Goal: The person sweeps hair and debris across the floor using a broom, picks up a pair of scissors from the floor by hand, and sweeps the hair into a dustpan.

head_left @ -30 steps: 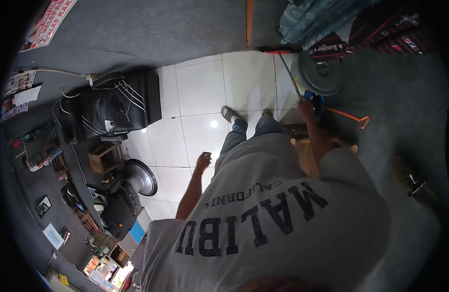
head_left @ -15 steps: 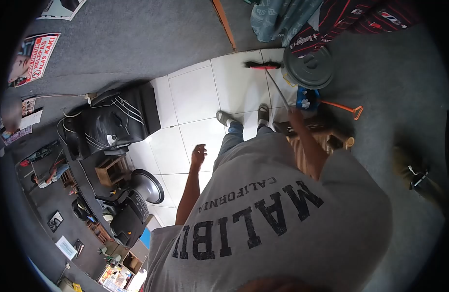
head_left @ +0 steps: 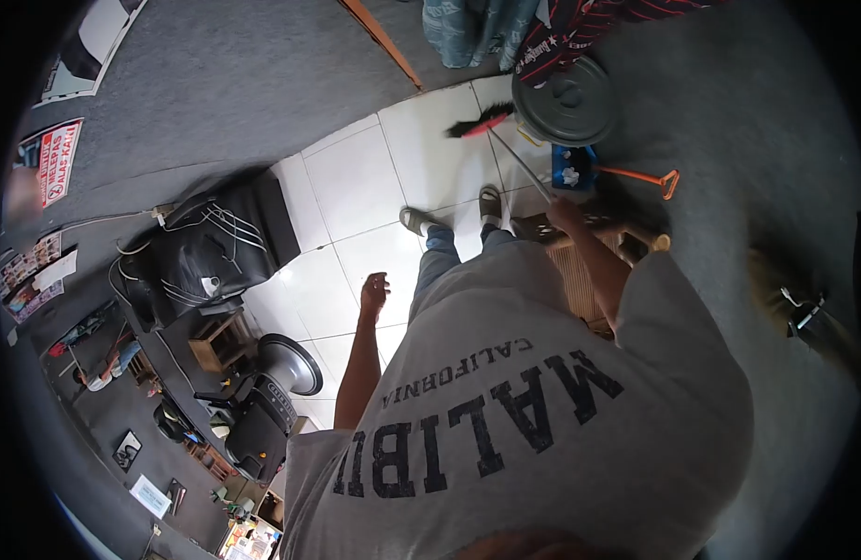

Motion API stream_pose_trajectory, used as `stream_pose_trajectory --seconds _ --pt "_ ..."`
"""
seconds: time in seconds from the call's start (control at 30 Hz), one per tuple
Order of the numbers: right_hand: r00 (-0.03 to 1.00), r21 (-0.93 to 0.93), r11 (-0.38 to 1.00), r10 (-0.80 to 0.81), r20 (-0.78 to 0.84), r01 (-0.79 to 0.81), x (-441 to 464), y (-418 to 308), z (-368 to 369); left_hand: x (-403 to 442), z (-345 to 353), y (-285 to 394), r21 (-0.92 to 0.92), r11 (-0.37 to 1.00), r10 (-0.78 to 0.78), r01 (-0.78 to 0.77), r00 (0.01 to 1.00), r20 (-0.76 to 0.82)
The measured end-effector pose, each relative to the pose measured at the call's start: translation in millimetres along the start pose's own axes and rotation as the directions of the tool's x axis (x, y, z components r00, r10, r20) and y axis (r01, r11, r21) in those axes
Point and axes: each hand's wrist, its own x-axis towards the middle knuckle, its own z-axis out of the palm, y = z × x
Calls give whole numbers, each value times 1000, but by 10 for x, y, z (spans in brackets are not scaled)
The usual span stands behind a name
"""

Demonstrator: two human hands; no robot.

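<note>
My right hand [head_left: 566,215] is closed round the handle of a broom [head_left: 521,161]. The broom's red head with dark bristles rests on or just above the white tiles, ahead of my feet; which of the two I cannot tell. My left hand [head_left: 375,293] hangs beside my left leg, fingers loosely bent and apart, with nothing in it. A blue dustpan [head_left: 587,161] with an orange handle lies right of the broom, holding whitish litter. Sandals [head_left: 413,221] are on my feet.
A lidded grey bin [head_left: 566,98] stands beyond the dustpan, under hanging cloths [head_left: 472,33]. Near my right arm is a woven brown seat [head_left: 580,289]. To the left are a black padded chair [head_left: 211,247] with white cables and a barber chair [head_left: 262,420] with a round base.
The broom head has swung from nearly level to a slant, its left end now nearer me. My view has shifted slightly. My left hand still hangs at my side.
</note>
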Motion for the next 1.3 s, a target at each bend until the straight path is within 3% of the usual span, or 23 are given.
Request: stream_pose_trajectory --seconds 0.07,0.13,0.3,0.33,0.43,0.5,0.57,0.63,0.7,0.83,0.93,1.03,1.13,1.17,1.23,1.27,1.3 --pt "999 2 1000 -22 46 22 -440 254 -189 21 52 119 -13 1000 -5 5 1000 -8" --pt "980 -43 994 109 165 -103 -660 618 -163 91 99 126 -28 999 15 -15 1000 -4" --pt "975 -61 991 132 180 -123 -1727 -108 -1089 78 371 131 -35 998 -54 57 996 77" --pt "982 -133 987 106 155 -86 -1735 46 -919 57 438 136 -32 997 -72 75 994 86" --pt "980 -175 984 -3 200 39 -1213 271 -567 47 561 55 9 992 -125 125 980 153" --pt "974 -121 967 -220 46 224 -639 566 -191 75 588 15 67 989 -146 135 968 204" --pt "970 -303 941 -85 226 153 -340 433 -531 106 523 37 111 987 -138 117 970 201" --pt "936 -294 898 -263 235 327 169 1445 -59 113 449 249 138 987 -109 86 980 169" --pt "962 -244 967 2 273 67 -252 1021 -1174 311 371 136 59 996 53 -60 993 102" --pt "968 -324 946 95 230 -16 -556 1331 -1770 294 312 430 -26 999 31 -30 998 47" --pt "968 -439 894 19 249 95 -914 1290 -1939 301 392 435 -28 1000 4 -3 999 37" --pt "965 -207 974 133 225 -86 -1337 1210 -1892 225 511 353 -90 996 -15 22 997 71" --pt "951 -84 993 101 291 -80 -1407 1260 -1674 229 644 138 -37 996 -80 86 988 130" --pt "975 -70 997 37 220 -22 -1361 1246 -1584 244 690 45 -7 993 -115 117 982 151" --pt "993 -50 994 -94 76 98 -1127 1216 -1332 334 745 -171 116 993 -18 1 989 147" --pt "969 210 968 89 230 -139 -941 1239 -1245 334 727 -154 158 987 -19 -7 987 159" --pt "883 410 824 211 418 -391 -769 1238 -1190 326 696 -106 202 979 -21 -14 985 170"
